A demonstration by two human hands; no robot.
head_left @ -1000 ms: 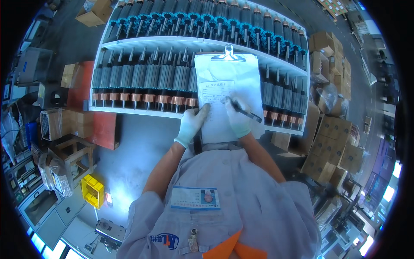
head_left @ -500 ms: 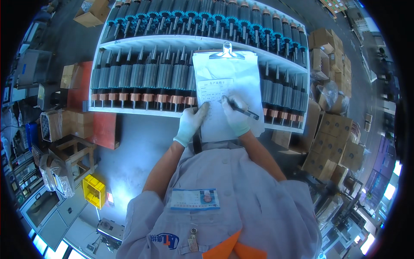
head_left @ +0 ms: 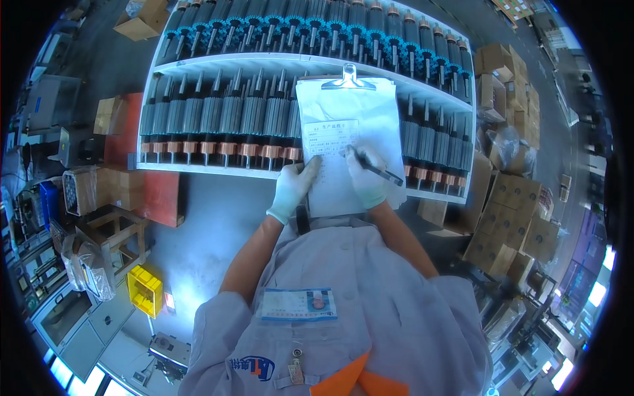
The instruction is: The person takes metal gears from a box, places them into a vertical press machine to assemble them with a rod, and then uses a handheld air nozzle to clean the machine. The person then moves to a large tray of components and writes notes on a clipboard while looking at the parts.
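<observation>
A clipboard (head_left: 350, 181) with white sheets under its metal clip (head_left: 348, 77) is held in front of my body. A smaller printed form (head_left: 323, 132) lies on top of the sheets. My left hand (head_left: 294, 188), in a white glove, grips the clipboard's left edge with the thumb over the paper. In my gloved right hand (head_left: 365, 173) is a dark pen (head_left: 386, 173), pinched between the fingers. Its tip is hidden by the fingers, near the right side of the small form.
Beyond the clipboard stands a white rack (head_left: 218, 171) with rows of motor rotors (head_left: 231, 112) on two levels. Cardboard boxes (head_left: 505, 208) are piled at the right. On the left are a red board (head_left: 160, 198), a wooden frame (head_left: 122, 241) and a yellow bin (head_left: 144, 290).
My right hand and the pen have shifted slightly to the right across the form. My left hand keeps its hold on the clipboard.
</observation>
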